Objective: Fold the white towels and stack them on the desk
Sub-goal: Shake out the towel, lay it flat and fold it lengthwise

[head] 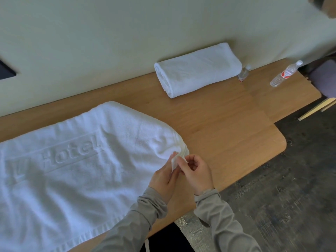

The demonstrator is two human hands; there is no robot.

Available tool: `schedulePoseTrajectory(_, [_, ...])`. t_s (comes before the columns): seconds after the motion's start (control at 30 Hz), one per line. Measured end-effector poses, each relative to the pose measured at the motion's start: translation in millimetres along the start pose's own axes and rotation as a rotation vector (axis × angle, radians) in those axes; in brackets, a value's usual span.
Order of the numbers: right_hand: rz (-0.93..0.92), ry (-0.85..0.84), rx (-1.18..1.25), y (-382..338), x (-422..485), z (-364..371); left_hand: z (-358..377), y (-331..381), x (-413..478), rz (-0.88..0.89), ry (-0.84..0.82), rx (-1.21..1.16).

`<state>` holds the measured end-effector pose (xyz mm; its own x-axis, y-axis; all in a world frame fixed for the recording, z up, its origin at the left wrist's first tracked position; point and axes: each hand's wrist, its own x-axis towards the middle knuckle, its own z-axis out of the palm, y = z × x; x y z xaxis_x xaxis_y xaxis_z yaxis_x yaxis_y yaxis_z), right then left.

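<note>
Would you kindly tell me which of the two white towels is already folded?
The plain towel at the back by the wall is folded; the Hotel towel lies spread out in front.

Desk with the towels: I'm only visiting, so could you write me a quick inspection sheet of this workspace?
Surface: wooden desk with a rounded corner, set against the wall.
Job's things: spread towel embossed "Hotel" lies spread out on the left; folded towel sits at the back by the wall.
Clutter: small bottle right beside the folded towel; red-labelled bottle farther right.
Grippers: left hand and right hand both pinch the spread towel's right corner.
Cables: nothing seen.
Surroundings: pale wall, dark floor, chair seat at the desk's right end.
</note>
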<state>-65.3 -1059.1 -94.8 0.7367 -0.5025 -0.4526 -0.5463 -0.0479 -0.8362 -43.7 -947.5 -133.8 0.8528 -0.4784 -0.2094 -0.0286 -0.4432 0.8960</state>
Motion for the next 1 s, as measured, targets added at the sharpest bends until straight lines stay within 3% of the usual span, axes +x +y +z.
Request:
schedulePoseTrajectory(0.13, [0.022, 0.014, -0.009, 2.9, -2.9, -1.1, -0.5, -1.3, -7.4, -0.071, -0.054, -0.18])
schedulePoseTrajectory(0.3, [0.029, 0.025, -0.026, 1.8, -6.9, -3.6, -10.2, 1.7, -2.9, -0.139, 0.279, -0.177])
schedulePoseTrajectory(0.37, [0.043, 0.012, 0.022, -0.9, -8.5, -6.2, -16.3, 8.5, 0.5, -0.044, 0.422, -0.106])
schedulePoseTrajectory(0.47, [0.047, -0.022, 0.147, -6.2, -11.2, -5.8, -16.6, 18.0, -2.3, 0.174, 0.183, 0.067])
schedulePoseTrajectory(0.53, [0.038, -0.026, 0.158, -9.1, -13.4, -4.8, -15.9, 16.0, -5.0, 0.246, 0.082, 0.059])
schedulePoseTrajectory(0.67, [0.017, -0.008, 0.165, -14.6, -13.8, -5.6, -22.9, 8.4, -8.8, 0.361, 0.148, 0.129])
schedulePoseTrajectory(0.83, [-0.027, -0.072, 0.112, -24.5, -12.5, -1.5, -27.4, 12.8, -10.8, 0.329, 0.158, 0.179])
schedulePoseTrajectory(1.0, [-0.03, -0.113, 0.117, -30.2, -16.7, -1.9, -39.7, 16.4, -17.4, 0.35, 0.018, 0.102])
